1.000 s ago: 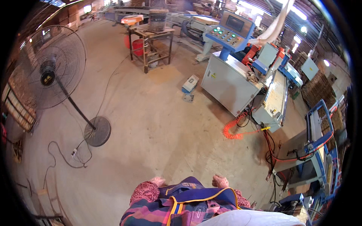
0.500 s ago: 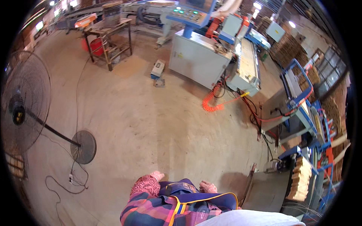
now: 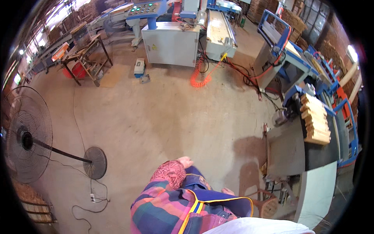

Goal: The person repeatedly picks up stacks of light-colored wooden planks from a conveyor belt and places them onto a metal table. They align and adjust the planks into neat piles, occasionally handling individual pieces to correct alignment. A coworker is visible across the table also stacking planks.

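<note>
At left, a broad base (image 3: 95, 163) steadies the fan (image 3: 26, 140). Near centre, the left hand (image 3: 185, 161) hangs beside the worn blue apron (image 3: 224, 196), which partly hides the right hand (image 3: 228, 191); whether either's fingers grip anything cannot be told. At right, a table (image 3: 317, 156) supports stacked wooden strips (image 3: 314, 121).

View swung right — brown stool (image 3: 269, 204) appeared — right hand (image 3: 228, 191) now mostly hidden behind apron (image 3: 243, 206).

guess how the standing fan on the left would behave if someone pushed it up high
The standing fan would probably tip before sliding, since its wide head sits on a long, thin pole. The solid-looking round base may be its heaviest part, likely resisting a light nudge. The cage might flex slightly under a firm grip, being thin wire.
</note>
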Demonstrator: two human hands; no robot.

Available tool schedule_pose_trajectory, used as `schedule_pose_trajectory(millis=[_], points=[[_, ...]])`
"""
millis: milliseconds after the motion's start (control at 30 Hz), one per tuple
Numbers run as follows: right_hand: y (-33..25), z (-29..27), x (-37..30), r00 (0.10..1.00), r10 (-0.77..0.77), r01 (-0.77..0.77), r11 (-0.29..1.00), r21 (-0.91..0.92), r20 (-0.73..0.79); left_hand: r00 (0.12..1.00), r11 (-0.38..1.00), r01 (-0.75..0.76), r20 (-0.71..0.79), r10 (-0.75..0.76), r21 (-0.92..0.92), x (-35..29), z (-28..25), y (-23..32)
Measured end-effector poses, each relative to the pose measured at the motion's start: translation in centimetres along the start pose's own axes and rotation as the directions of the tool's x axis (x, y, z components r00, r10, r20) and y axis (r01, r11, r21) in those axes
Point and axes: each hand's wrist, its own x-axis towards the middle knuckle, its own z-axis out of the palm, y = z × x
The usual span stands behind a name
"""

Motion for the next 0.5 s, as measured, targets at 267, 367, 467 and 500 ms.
schedule_pose_trajectory(millis=[267,367,467,500], points=[[22.8,-9.0,-8.1,0.983,0.044,-0.159,0.689,-0.707,-0.178,0.8,0.88,-0.463,0.378,0.466,-0.106,-4.7,6.2,17.2],[26.3,-7.8,-15.5,0.959,-0.195,-0.051,0.598,-0.8,-0.208,0.794,0.915,-0.386,0.464,0.393,-0.115,-6.0,5.2,20.0],[26.6,-6.1,-18.7,0.941,-0.165,-0.111,0.676,-0.728,-0.296,0.859,0.85,-0.501,0.214,0.465,0.165,-6.6,3.1,21.0],[26.2,-5.7,-18.7,0.925,-0.219,-0.095,0.656,-0.748,-0.309,0.846,0.845,-0.519,0.221,0.485,0.132,-6.5,2.5,21.3]])
